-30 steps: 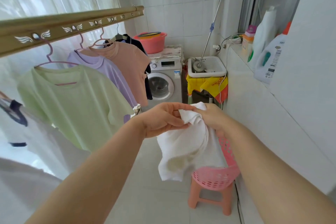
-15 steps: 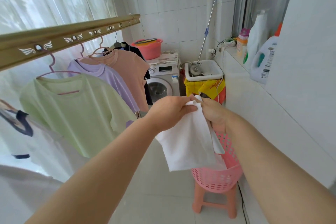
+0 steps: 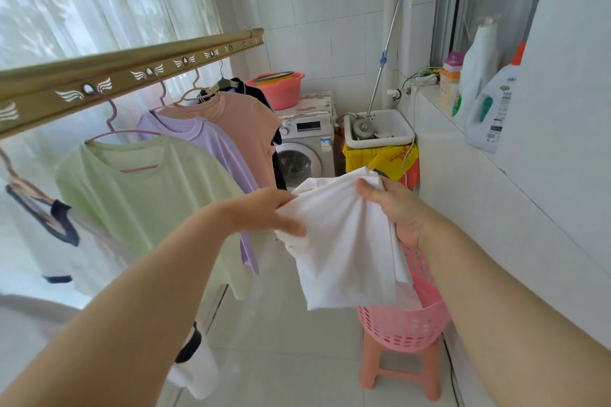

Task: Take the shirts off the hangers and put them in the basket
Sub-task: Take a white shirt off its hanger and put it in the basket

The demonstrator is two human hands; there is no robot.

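I hold a white shirt (image 3: 344,241) in front of me with both hands. My left hand (image 3: 264,211) grips its left edge and my right hand (image 3: 396,208) grips its upper right edge. The cloth hangs down over the pink basket (image 3: 403,324), which stands on a pink stool (image 3: 400,370) by the right wall. On the golden rail (image 3: 132,76) at left hang a green shirt (image 3: 145,201), a purple shirt (image 3: 211,149), a peach shirt (image 3: 244,129) and a dark garment (image 3: 244,89), all on hangers. A white shirt with navy trim (image 3: 49,235) hangs nearest.
A washing machine (image 3: 307,149) with a pink basin (image 3: 281,89) on top stands at the far wall. Beside it are a white tub (image 3: 380,129) with a mop and a yellow bag (image 3: 383,158). Detergent bottles (image 3: 492,109) line the right ledge. Pale floor tiles lie between rail and basket.
My hands have moved apart, spreading the bunched white shirt wider. It still hangs above the basket.
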